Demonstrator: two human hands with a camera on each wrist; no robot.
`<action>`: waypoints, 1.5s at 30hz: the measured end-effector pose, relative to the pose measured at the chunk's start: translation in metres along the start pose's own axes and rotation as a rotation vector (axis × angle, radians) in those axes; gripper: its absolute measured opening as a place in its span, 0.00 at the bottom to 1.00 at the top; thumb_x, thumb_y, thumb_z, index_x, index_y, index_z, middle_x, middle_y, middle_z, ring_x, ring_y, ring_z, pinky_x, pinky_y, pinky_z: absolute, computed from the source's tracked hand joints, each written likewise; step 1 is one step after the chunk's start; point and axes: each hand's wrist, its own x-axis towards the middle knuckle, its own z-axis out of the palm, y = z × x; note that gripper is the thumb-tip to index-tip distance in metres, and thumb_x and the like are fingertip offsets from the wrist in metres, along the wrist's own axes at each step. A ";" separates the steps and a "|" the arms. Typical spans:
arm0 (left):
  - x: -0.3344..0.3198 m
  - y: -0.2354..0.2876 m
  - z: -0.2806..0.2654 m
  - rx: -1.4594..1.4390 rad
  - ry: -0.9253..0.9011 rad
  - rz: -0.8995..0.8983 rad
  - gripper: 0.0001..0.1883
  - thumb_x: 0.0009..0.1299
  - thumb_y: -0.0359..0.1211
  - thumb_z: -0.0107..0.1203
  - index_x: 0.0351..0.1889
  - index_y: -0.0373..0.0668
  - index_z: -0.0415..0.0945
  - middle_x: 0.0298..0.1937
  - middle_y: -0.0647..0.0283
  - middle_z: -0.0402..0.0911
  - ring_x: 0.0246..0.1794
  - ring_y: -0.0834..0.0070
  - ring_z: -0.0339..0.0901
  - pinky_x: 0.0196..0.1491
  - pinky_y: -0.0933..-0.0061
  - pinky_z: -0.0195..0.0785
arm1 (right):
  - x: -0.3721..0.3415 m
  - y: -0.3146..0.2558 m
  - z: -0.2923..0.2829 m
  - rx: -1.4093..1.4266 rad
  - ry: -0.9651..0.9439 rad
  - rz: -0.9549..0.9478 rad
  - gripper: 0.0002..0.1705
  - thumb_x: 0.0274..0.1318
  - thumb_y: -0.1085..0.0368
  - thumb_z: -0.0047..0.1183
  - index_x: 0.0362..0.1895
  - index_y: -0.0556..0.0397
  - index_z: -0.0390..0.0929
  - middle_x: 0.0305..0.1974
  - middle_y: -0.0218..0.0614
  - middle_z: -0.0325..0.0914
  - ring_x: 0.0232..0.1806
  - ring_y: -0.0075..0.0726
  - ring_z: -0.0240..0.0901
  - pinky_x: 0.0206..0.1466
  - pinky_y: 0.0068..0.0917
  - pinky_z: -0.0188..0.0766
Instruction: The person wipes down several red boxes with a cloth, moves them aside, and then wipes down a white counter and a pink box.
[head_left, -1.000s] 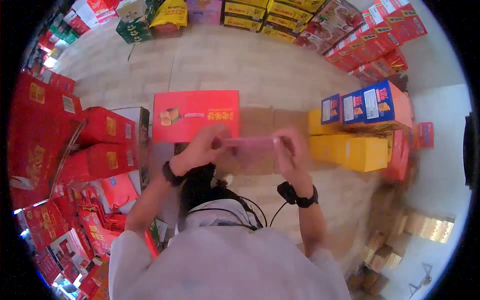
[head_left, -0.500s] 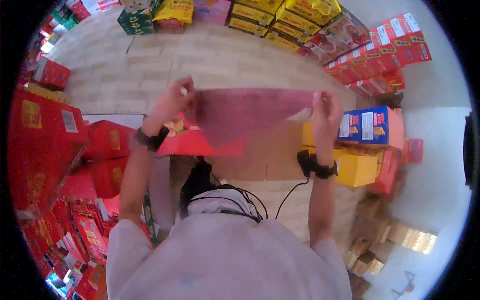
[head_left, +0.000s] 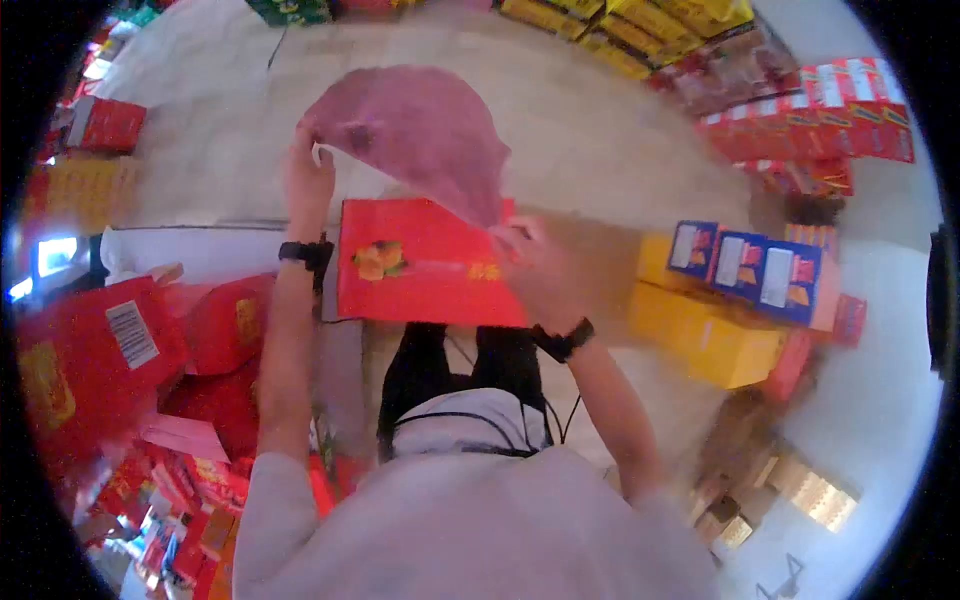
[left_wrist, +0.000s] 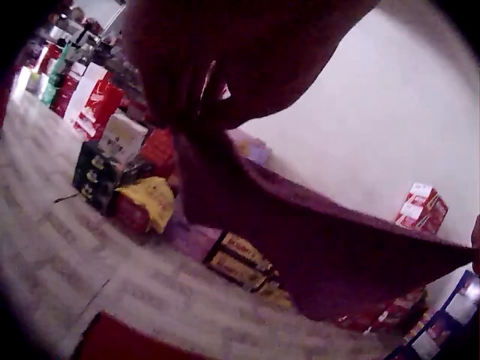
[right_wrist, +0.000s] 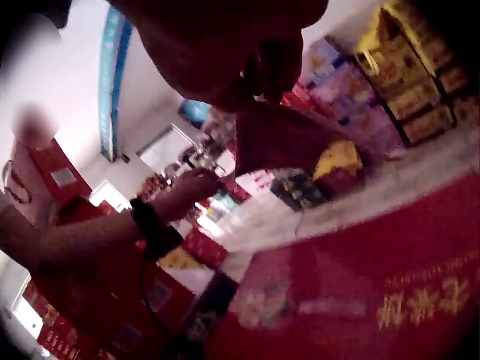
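Observation:
A mauve-pink cloth [head_left: 420,125] is spread out and billowing between both hands in the head view. My left hand [head_left: 310,185] pinches its left corner, well forward of the body. My right hand [head_left: 535,270] grips the opposite corner, lower and nearer the body. The left wrist view shows the cloth [left_wrist: 315,247] hanging in a slack band from the dark left hand [left_wrist: 232,60]. Below the cloth lies a red box [head_left: 420,300] with gold lettering and a food picture; the cloth's lower tip overlaps its far right part.
To the right stand yellow boxes [head_left: 690,335] with blue boxes [head_left: 740,265] on top. Red boxes and bags [head_left: 90,335] crowd the left side. Across the tiled floor [head_left: 210,130], yellow cartons [head_left: 650,35] and red-and-white boxes [head_left: 830,120] are stacked along the wall.
My hands came apart and reached forward, opening the cloth from a narrow strip. The right hand has since dropped back and leftward, and the cloth now billows up and away.

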 end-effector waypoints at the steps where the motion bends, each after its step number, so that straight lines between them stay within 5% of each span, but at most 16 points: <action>1: -0.015 -0.019 0.012 0.112 -0.019 -0.042 0.17 0.64 0.29 0.53 0.51 0.41 0.70 0.52 0.51 0.75 0.54 0.55 0.72 0.52 0.59 0.67 | -0.007 0.014 0.027 -0.005 -0.120 -0.015 0.07 0.51 0.69 0.55 0.36 0.54 0.77 0.37 0.39 0.73 0.36 0.44 0.74 0.38 0.36 0.74; 3: -0.038 -0.053 0.041 0.132 -0.123 -0.042 0.20 0.62 0.30 0.53 0.53 0.39 0.69 0.53 0.48 0.73 0.53 0.51 0.71 0.54 0.55 0.66 | -0.025 0.057 0.094 -0.049 -0.174 -0.069 0.07 0.49 0.70 0.53 0.36 0.54 0.75 0.36 0.39 0.72 0.35 0.46 0.74 0.37 0.37 0.74; 5: -0.083 -0.060 0.047 0.215 -0.178 0.145 0.20 0.62 0.30 0.53 0.53 0.36 0.69 0.52 0.46 0.73 0.51 0.48 0.70 0.54 0.55 0.66 | -0.061 0.078 0.136 -0.093 -0.240 -0.111 0.08 0.48 0.71 0.52 0.36 0.54 0.74 0.35 0.39 0.72 0.35 0.47 0.74 0.36 0.38 0.74; 7: -0.135 -0.033 0.039 0.143 -0.426 -0.020 0.19 0.64 0.29 0.52 0.54 0.35 0.69 0.54 0.49 0.74 0.53 0.55 0.72 0.53 0.60 0.67 | -0.067 0.092 0.158 -0.140 -0.412 0.043 0.08 0.46 0.71 0.51 0.35 0.55 0.72 0.34 0.39 0.70 0.34 0.49 0.73 0.36 0.39 0.73; 9: -0.219 -0.057 0.078 -0.665 -0.413 -0.557 0.17 0.67 0.28 0.50 0.55 0.36 0.69 0.55 0.53 0.74 0.54 0.64 0.74 0.52 0.65 0.68 | -0.066 0.095 0.160 -0.095 -0.384 0.026 0.08 0.47 0.71 0.50 0.35 0.55 0.72 0.34 0.39 0.70 0.33 0.49 0.73 0.34 0.39 0.73; 11: -0.229 0.021 0.045 -0.261 -0.876 -0.603 0.15 0.69 0.28 0.48 0.53 0.36 0.70 0.55 0.58 0.74 0.54 0.70 0.73 0.52 0.69 0.69 | -0.068 0.094 0.156 -0.049 -0.372 0.024 0.07 0.47 0.70 0.49 0.34 0.55 0.72 0.33 0.39 0.69 0.32 0.48 0.73 0.33 0.40 0.73; 12: -0.249 0.029 0.048 -0.254 -0.893 -0.613 0.15 0.69 0.28 0.48 0.53 0.36 0.70 0.55 0.58 0.74 0.54 0.70 0.73 0.52 0.69 0.69 | -0.067 0.095 0.154 0.003 -0.385 -0.012 0.07 0.48 0.70 0.49 0.35 0.54 0.72 0.33 0.40 0.69 0.30 0.49 0.73 0.32 0.41 0.73; 14: -0.280 0.034 0.071 -1.047 -0.586 -1.058 0.15 0.70 0.29 0.47 0.54 0.36 0.69 0.57 0.59 0.73 0.55 0.69 0.72 0.55 0.68 0.68 | -0.059 0.097 0.143 0.040 -0.395 -0.052 0.07 0.48 0.70 0.49 0.35 0.54 0.73 0.33 0.40 0.69 0.28 0.49 0.73 0.31 0.42 0.73; 20: -0.273 0.058 0.107 -1.554 -0.289 -1.268 0.16 0.72 0.32 0.46 0.56 0.39 0.69 0.55 0.59 0.75 0.56 0.67 0.72 0.60 0.66 0.64 | -0.063 0.099 0.147 0.183 -0.518 0.031 0.10 0.53 0.68 0.47 0.40 0.54 0.75 0.37 0.43 0.71 0.30 0.54 0.74 0.32 0.43 0.74; 23: -0.278 0.046 0.116 -1.636 -0.294 -1.247 0.16 0.72 0.33 0.47 0.56 0.39 0.69 0.56 0.58 0.74 0.56 0.67 0.71 0.59 0.65 0.65 | -0.057 0.091 0.139 0.153 -0.543 0.121 0.13 0.54 0.65 0.48 0.43 0.54 0.75 0.39 0.44 0.71 0.32 0.54 0.75 0.34 0.44 0.74; 32: -0.262 0.051 0.128 -1.231 -0.221 -1.219 0.11 0.70 0.34 0.53 0.46 0.41 0.75 0.40 0.65 0.80 0.41 0.75 0.76 0.45 0.73 0.69 | -0.046 0.096 0.129 0.334 -0.691 0.233 0.15 0.51 0.66 0.50 0.44 0.54 0.78 0.33 0.49 0.78 0.37 0.57 0.76 0.41 0.45 0.73; 35: -0.272 0.029 0.133 -1.161 -0.279 -1.218 0.10 0.69 0.36 0.55 0.42 0.40 0.77 0.34 0.65 0.81 0.34 0.75 0.78 0.39 0.74 0.71 | -0.058 0.116 0.158 0.608 -0.701 0.386 0.13 0.50 0.66 0.51 0.40 0.56 0.79 0.30 0.48 0.80 0.36 0.51 0.78 0.41 0.42 0.73; 37: -0.258 0.036 0.133 -1.066 -0.275 -1.227 0.10 0.68 0.35 0.56 0.40 0.38 0.78 0.31 0.66 0.81 0.30 0.76 0.77 0.35 0.75 0.70 | -0.058 0.123 0.169 0.873 -0.781 0.461 0.16 0.52 0.67 0.51 0.46 0.55 0.77 0.40 0.44 0.81 0.45 0.35 0.77 0.46 0.32 0.72; 39: -0.251 0.038 0.135 -0.967 -0.275 -1.235 0.09 0.68 0.35 0.56 0.37 0.37 0.79 0.27 0.67 0.80 0.26 0.77 0.76 0.31 0.76 0.69 | -0.060 0.127 0.166 0.873 -0.730 0.447 0.15 0.50 0.65 0.52 0.43 0.56 0.78 0.36 0.44 0.81 0.39 0.37 0.77 0.43 0.35 0.72; 41: -0.249 0.032 0.136 -0.656 -0.368 -0.922 0.09 0.66 0.33 0.56 0.32 0.34 0.79 0.22 0.67 0.78 0.21 0.80 0.73 0.26 0.77 0.66 | -0.059 0.126 0.164 0.876 -0.680 0.435 0.14 0.49 0.64 0.54 0.40 0.56 0.79 0.31 0.45 0.81 0.34 0.40 0.78 0.41 0.37 0.72; 45: -0.239 0.046 0.125 -0.530 -0.431 -0.953 0.08 0.67 0.30 0.56 0.33 0.33 0.79 0.27 0.63 0.80 0.24 0.75 0.76 0.30 0.72 0.71 | -0.051 0.120 0.142 0.808 -0.675 0.448 0.15 0.49 0.64 0.53 0.42 0.58 0.77 0.35 0.46 0.80 0.37 0.43 0.77 0.42 0.38 0.72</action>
